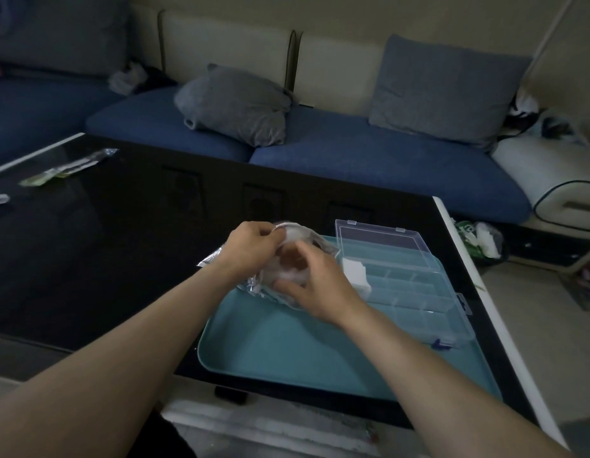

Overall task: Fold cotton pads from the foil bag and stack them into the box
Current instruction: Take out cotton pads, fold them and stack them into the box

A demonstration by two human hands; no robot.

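Note:
A shiny foil bag (270,289) lies at the far left corner of a teal tray (287,352). My left hand (250,249) pinches the bag's open rim at its top. My right hand (320,285) has its fingers reaching into the bag's mouth; what they hold is hidden. To the right stands a clear plastic compartment box (419,302) with its lid (379,239) propped open. A stack of white folded cotton pads (354,271) sits in the box's left compartment, just right of my right hand.
The tray rests on a black glossy table (105,242) with a white edge on the right. A green and clear wrapper (69,168) lies at the far left. A blue sofa with grey cushions (234,104) stands behind the table. Clutter covers the floor at right.

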